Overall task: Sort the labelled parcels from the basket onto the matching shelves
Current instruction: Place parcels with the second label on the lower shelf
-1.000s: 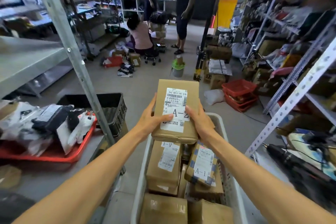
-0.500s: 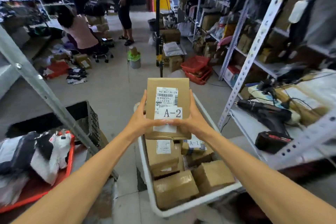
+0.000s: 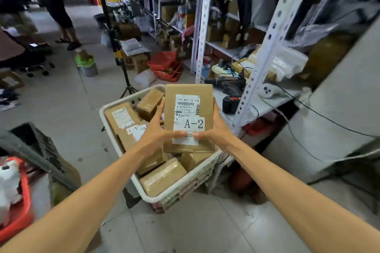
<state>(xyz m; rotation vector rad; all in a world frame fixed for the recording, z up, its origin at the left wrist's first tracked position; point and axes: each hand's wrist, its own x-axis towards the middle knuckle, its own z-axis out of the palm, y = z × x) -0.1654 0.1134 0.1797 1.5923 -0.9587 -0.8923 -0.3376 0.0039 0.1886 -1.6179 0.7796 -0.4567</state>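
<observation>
You hold one brown parcel (image 3: 188, 107) up in front of you with both hands. Your left hand (image 3: 158, 131) grips its left edge and your right hand (image 3: 216, 129) grips its right edge. Your two thumbs lie on the front and almost meet low on the white label (image 3: 194, 124), which says A-2 in big letters. The parcel is out of the basket but not on any shelf yet, so this one is only half done. I think a lot of the job is left. Right under your hands sits the white basket (image 3: 115, 107), and it is quite full of brown boxes. A labelled box (image 3: 123, 117) lies just left of your left hand, and its mark seems to start with A. A small taped box (image 3: 149, 101) lies just past your left hand at the far end. A bigger taped box (image 3: 162, 176) lies below your hands at the near end, and more are tucked under these. To the right of your right hand is a metal shelf (image 3: 257, 107) with a drill (image 3: 228, 84) and wires on it. I can't see any shelf sign that says A-2, so you will need to look for it. Far past your hands, red baskets (image 3: 164, 63) sit stacked on the floor, and I can't tell what is in them.
</observation>
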